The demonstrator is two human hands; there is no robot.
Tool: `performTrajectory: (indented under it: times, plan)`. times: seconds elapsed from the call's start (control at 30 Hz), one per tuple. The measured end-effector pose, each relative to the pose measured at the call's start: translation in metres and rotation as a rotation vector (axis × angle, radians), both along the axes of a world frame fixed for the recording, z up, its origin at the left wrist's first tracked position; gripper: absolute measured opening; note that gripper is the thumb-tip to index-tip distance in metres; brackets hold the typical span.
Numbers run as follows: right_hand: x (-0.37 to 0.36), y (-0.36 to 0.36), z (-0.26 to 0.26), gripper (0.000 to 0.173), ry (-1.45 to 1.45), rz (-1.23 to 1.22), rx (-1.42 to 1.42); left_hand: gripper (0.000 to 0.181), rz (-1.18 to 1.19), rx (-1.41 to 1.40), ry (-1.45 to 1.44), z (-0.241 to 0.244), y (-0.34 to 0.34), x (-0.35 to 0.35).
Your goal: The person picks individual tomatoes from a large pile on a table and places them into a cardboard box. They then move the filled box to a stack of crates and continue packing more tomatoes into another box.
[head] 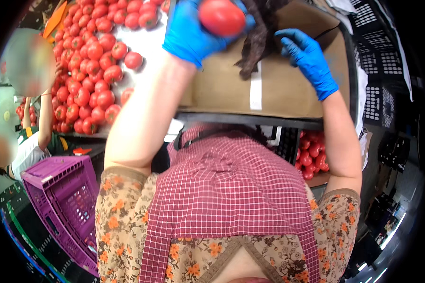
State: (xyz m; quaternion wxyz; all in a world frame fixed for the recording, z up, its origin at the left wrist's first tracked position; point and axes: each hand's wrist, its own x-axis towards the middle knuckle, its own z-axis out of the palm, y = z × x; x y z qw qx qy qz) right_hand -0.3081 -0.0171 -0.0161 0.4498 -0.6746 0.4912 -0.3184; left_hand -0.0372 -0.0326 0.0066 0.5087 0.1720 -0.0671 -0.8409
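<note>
My left hand (198, 33), in a blue glove, holds a large red tomato (222, 17) near the top edge of the view, over the left side of a cardboard-lined black crate (216, 92). My right hand (302, 53), gloved in blue too, is over the crate's right side with its fingers apart and nothing in them. Between the hands, a crumpled dark sheet (256, 46) lies in the crate beside a white strip (255, 92). To the left, many loose tomatoes (88, 85) cover a pale work surface (145, 46).
Another person (32, 145) works at the far left, one hand by the tomatoes. A purple plastic crate (71, 198) stands tilted at lower left. Below the work level on the right, more tomatoes (311, 155) sit in a container. Black perforated crates (379, 46) are stacked at far right.
</note>
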Motion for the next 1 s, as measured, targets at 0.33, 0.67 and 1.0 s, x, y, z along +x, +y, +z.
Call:
performTrajectory:
  times: [0.33,0.67,1.0]
  plan:
    - [0.018,0.011,0.002,0.072,-0.169,0.136,0.064,0.042,-0.189,-0.079,-0.239,-0.026,0.027,-0.055]
    - [0.016,0.013,0.018,0.070,-0.002,0.031,-0.105,0.066,-0.262,-0.558,-0.715,-0.023,0.022,-0.061]
    - [0.018,0.011,0.014,0.069,-0.204,-0.031,-0.058,0.063,-0.172,-0.498,-0.693,-0.022,0.020,-0.059]
